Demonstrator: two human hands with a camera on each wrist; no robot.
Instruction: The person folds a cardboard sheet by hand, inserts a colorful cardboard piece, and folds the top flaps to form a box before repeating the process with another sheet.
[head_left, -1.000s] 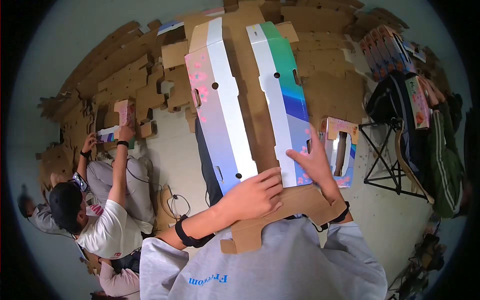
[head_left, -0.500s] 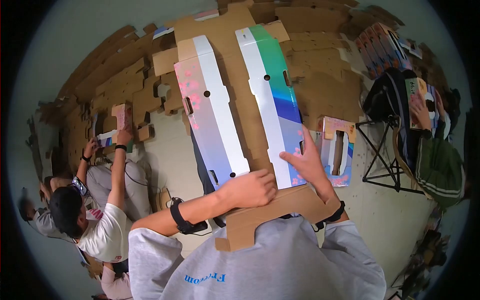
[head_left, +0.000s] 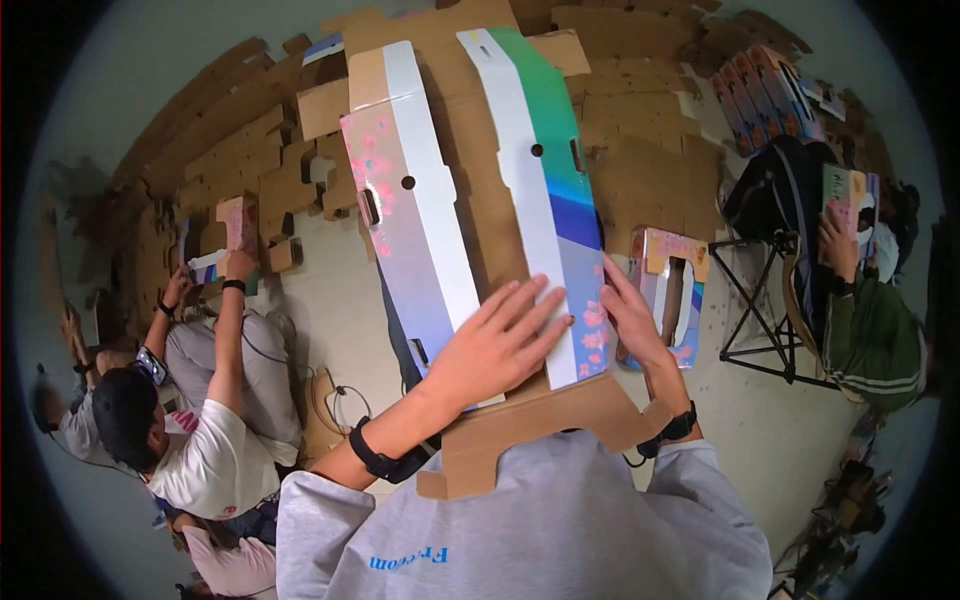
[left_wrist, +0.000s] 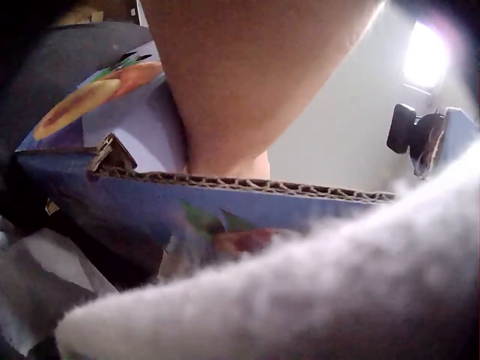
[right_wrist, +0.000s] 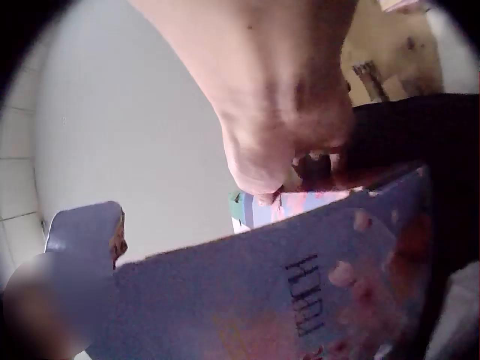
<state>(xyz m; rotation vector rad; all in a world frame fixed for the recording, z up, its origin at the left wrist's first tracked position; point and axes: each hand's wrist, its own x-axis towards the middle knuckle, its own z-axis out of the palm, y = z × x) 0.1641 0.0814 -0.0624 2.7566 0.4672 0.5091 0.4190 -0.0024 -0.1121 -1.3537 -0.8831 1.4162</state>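
A long printed cardboard box (head_left: 590, 270) lies lengthwise before me in the head view, with two white-edged flaps turned inward and a brown gap between them. My left hand (head_left: 497, 342) rests on the near end, its fingers spread across the gap onto the right flap. At the box's right side, my right hand (head_left: 638, 318) holds the edge near the pink flowers. A brown end flap (head_left: 540, 425) with a cutout reaches toward my shirt. In the right wrist view, the fingers of that hand (right_wrist: 281, 112) bend down at the box's side.
Flattened cardboard (head_left: 655, 150) covers the floor ahead. A similar box (head_left: 690, 345) lies on the right, beside a folding stool (head_left: 770, 310). Several boxes (head_left: 760, 95) stand at the far right. One person (head_left: 215, 440) sits on the left handling a box, another (head_left: 875, 340) on the right.
My left hand has gone from bent fingers at the near end to spread fingers over the right flap. The right thumb has moved from the white flap to the box's edge.
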